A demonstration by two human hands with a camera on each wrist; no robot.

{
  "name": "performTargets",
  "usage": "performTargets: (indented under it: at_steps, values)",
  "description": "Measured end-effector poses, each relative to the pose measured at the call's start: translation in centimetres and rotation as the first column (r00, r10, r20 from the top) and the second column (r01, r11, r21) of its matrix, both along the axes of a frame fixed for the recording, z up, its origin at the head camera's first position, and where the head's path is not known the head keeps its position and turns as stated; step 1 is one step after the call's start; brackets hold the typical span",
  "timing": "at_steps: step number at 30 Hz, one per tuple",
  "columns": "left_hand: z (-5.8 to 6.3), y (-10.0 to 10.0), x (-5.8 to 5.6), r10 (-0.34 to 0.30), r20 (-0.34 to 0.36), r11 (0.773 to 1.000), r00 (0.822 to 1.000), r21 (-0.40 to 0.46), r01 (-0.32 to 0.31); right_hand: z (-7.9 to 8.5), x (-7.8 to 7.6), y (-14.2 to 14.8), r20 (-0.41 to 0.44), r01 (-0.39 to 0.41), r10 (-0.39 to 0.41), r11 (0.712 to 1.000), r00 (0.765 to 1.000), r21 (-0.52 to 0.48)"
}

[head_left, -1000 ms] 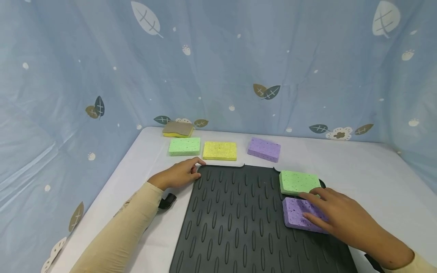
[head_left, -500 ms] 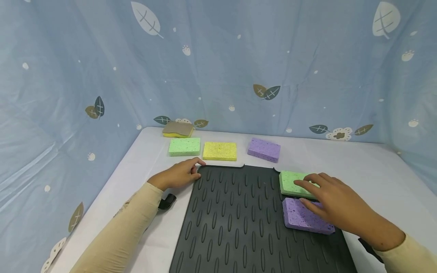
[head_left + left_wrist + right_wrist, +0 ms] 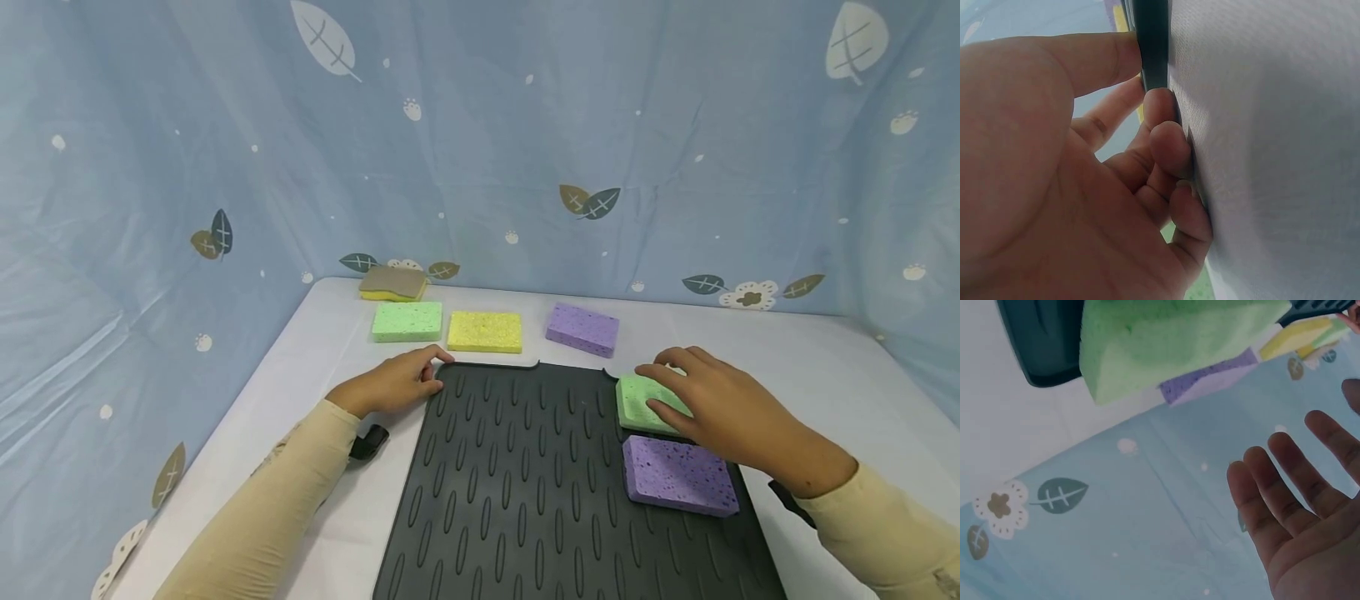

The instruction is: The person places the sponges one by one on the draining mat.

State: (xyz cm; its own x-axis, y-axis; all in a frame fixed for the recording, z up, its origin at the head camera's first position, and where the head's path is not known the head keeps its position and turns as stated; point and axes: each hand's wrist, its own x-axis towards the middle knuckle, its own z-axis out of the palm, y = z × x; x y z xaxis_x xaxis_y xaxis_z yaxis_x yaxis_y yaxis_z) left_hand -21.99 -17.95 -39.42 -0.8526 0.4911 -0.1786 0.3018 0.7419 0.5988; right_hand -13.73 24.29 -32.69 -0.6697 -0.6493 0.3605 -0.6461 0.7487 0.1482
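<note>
A dark ribbed rubber mat point(image 3: 510, 500) lies on the white table. At its far left corner my left hand point(image 3: 393, 383) pinches the edge; in the left wrist view the thumb and index finger meet the mat's edge point(image 3: 1152, 50), other fingers curled near the cloth. My right hand point(image 3: 727, 408) hovers with spread fingers over a green sponge point(image 3: 636, 408) at the mat's far right corner, partly hiding it. Just nearer sits a purple sponge point(image 3: 678, 475), also on the mat. The right wrist view shows that hand point(image 3: 1310, 531) apart from the green sponge point(image 3: 1166, 344).
Beyond the mat lie a second green sponge point(image 3: 407, 322), a yellow sponge point(image 3: 484, 332) and another purple sponge point(image 3: 582, 329). A yellow sponge with a brown-grey top point(image 3: 393, 282) is at the far left corner. Blue patterned curtain point(image 3: 480, 150) hangs behind the table.
My right hand has left the purple sponge and moved away from me, over the green sponge. The left hand stays at the mat's corner.
</note>
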Motion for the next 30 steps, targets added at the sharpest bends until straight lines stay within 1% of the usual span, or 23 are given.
performTargets:
  at_steps: [4, 10, 18, 25, 30]
  values:
    - [0.0, 0.1, 0.0, -0.004, -0.005, 1.000, 1.000, -0.001, 0.004, 0.6, -0.6, -0.4, 0.018, 0.001, -0.001, 1.000, 1.000, -0.005]
    - [0.1, 0.1, 0.1, -0.007, -0.014, 1.000, 1.000, -0.005, 0.007, 1.3, -1.3, -1.3, 0.019, -0.005, 0.005, 1.000, 1.000, 0.001]
    - [-0.1, 0.0, 0.0, -0.005, -0.006, 1.000, 1.000, 0.006, 0.006, 1.5, -2.9, -2.0, 0.029, -0.005, 0.005, 1.000, 1.000, 0.006]
    - [0.0, 0.1, 0.0, 0.005, -0.002, 1.000, 1.000, 0.006, -0.005, 1.3, -4.6, -2.1, 0.084, 0.035, -0.035, 0.999, 0.996, 0.003]
    - [-0.3, 0.0, -0.1, 0.006, -0.012, 1.000, 1.000, 0.003, -0.006, 1.2, -5.8, -2.1, 0.140, 0.087, -0.090, 0.996, 0.986, 0.028]
